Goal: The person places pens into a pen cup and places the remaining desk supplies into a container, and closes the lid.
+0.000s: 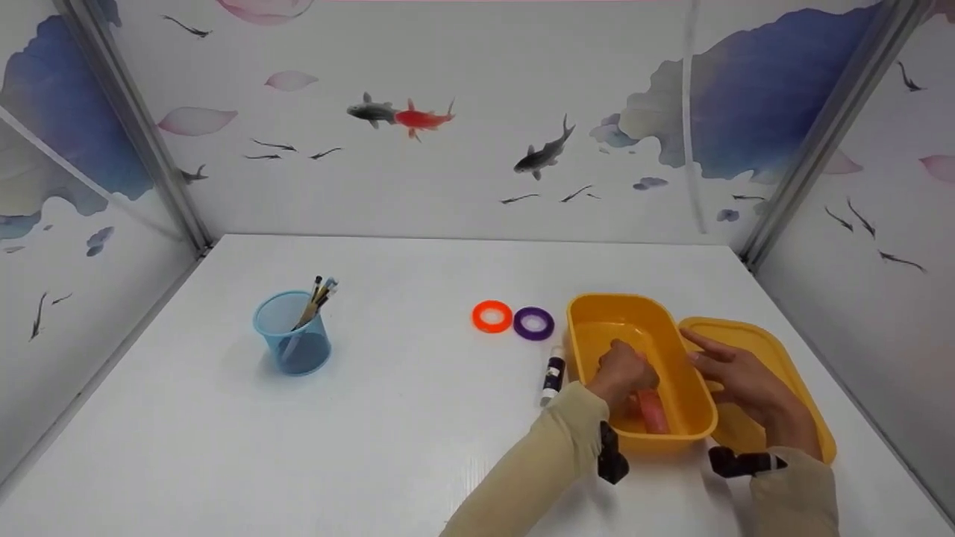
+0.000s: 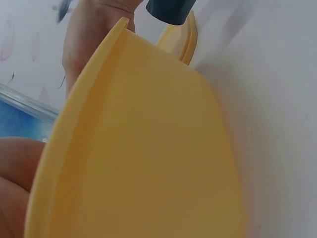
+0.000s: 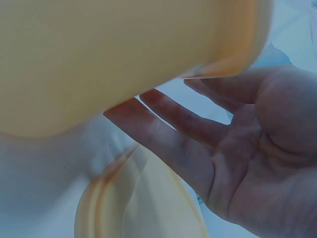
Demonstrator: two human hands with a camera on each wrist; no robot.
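A yellow plastic box [image 1: 690, 395] stands on the right side of the table. My left hand [image 1: 625, 371] reaches inside it, fingers curled around a pinkish-red object [image 1: 653, 412] whose lower end shows below the hand; its exact kind is unclear. In the left wrist view the box's outer wall [image 2: 158, 139] hides most of that hand. My right hand [image 1: 746, 380] touches the box's right side with extended fingers. The right wrist view shows its fingers [image 3: 153, 129] against the outer wall, above the yellow lid [image 1: 768, 350].
Left of the box lie a glue stick [image 1: 553, 377], a purple ring [image 1: 533, 324] and an orange ring [image 1: 492, 317]. A blue mesh cup [image 1: 304, 350] with several brushes [image 1: 317, 302] stands at the left. White printed panels [image 1: 462, 194] enclose the table's back and sides.
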